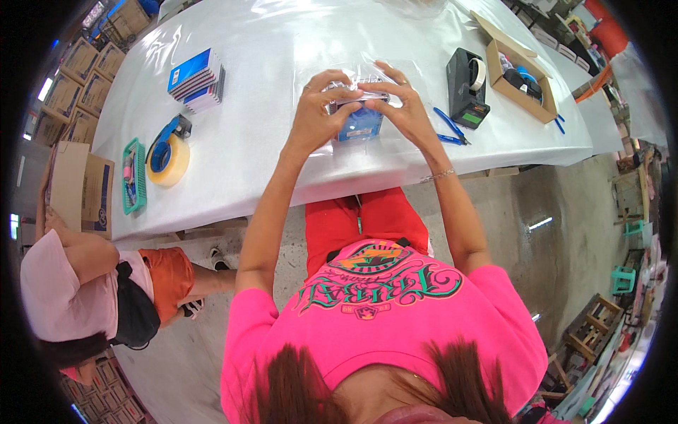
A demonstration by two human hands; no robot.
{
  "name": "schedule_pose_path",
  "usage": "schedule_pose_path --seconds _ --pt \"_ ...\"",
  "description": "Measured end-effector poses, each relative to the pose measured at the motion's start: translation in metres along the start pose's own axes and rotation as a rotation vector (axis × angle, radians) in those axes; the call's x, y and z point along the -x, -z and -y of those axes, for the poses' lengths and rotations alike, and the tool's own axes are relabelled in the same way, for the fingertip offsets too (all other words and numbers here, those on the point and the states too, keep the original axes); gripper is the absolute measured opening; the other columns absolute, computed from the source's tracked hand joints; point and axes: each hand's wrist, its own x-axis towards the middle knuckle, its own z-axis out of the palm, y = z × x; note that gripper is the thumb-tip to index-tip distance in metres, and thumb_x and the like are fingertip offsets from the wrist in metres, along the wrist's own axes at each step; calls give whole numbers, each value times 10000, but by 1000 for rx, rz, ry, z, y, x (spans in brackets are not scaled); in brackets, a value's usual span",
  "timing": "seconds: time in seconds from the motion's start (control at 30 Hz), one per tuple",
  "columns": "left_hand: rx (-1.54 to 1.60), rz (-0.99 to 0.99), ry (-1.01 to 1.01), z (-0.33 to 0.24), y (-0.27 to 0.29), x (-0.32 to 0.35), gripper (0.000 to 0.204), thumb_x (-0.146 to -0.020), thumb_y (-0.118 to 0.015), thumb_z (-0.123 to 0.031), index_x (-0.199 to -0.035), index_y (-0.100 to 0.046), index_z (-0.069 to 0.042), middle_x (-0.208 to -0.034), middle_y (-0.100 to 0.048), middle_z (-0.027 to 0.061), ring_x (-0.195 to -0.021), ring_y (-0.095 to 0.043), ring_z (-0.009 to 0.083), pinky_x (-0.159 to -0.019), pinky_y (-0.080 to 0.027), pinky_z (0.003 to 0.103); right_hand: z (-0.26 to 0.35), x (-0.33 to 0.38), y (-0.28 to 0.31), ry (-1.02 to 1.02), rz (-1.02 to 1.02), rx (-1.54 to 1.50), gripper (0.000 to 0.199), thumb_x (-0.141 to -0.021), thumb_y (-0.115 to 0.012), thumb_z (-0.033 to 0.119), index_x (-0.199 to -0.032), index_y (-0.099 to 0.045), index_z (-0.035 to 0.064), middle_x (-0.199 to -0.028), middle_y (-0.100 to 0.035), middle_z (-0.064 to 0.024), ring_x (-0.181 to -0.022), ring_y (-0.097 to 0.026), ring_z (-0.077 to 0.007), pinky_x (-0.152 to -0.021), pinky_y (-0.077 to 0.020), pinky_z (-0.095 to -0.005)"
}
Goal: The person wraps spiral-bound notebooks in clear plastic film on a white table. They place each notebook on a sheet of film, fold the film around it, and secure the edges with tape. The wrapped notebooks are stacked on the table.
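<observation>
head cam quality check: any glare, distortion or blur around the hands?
Head view: strong fisheye, the white table edges bow and the corners go black. Glare streaks on the clear plastic sheet at the far end. Left hand and right hand are sharp on the blue packet; shadows are soft, light even.

Small blue plastic-wrapped pack (pixel 360 121), mid-table

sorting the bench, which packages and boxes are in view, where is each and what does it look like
Small blue package: table centre, held in both hands, in clear wrap.
Stack of blue-and-white packages: table's far left.
Open brown cardboard box: table's right, holding tape rolls.
Brown cardboard carton: left of table, flaps open.
</observation>
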Motion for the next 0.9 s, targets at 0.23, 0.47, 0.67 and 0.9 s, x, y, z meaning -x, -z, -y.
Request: schedule_pose_path --seconds 0.23,0.47,0.67,0.9 --pt "-45 -62 -151 -7 -16 4 180 -769 -739 -29 -944 -745 -72 -998 -651 58 -1024 -575 235 -849 -472 360 -120 54 155 -554 -686 983 430 -831 -743 401 -1061 -722 38 -929 -683 -113 -1011 -587 -248 -877 -453 -414" --pt "21 -95 -70 -5 -13 6 167 -759 -739 -10 -918 -735 -62 -987 -660 78 -1000 -595 245 -854 -480 351 -95 48 168 -776 -629 -41 371 -799 -785 429 -813 -729 62 -723 -624 11 -621 -471 -89 -589 -408 -243" --pt "-22 -14 -33 -14 -6 -4 162 -760 -733 -28 -919 -736 -54 -991 -677 98 -978 -614 258 -846 -484 345 -95 48 166 -685 -783 24 271 -836 -770 317 -862 -708 55 -764 -625 12 -654 -507 -85 -594 -417 -225" --pt "24 10 10 -18 -4 -6 127 -731 -693 2 -858 -693 -3 -929 -652 90 -958 -593 292 -852 -467 372 -74 89 136 -735 -803 -257 248 -909 -680 227 -870 -636 -14 -731 -619 -39 -633 -590 -120 -581 -481 -250"
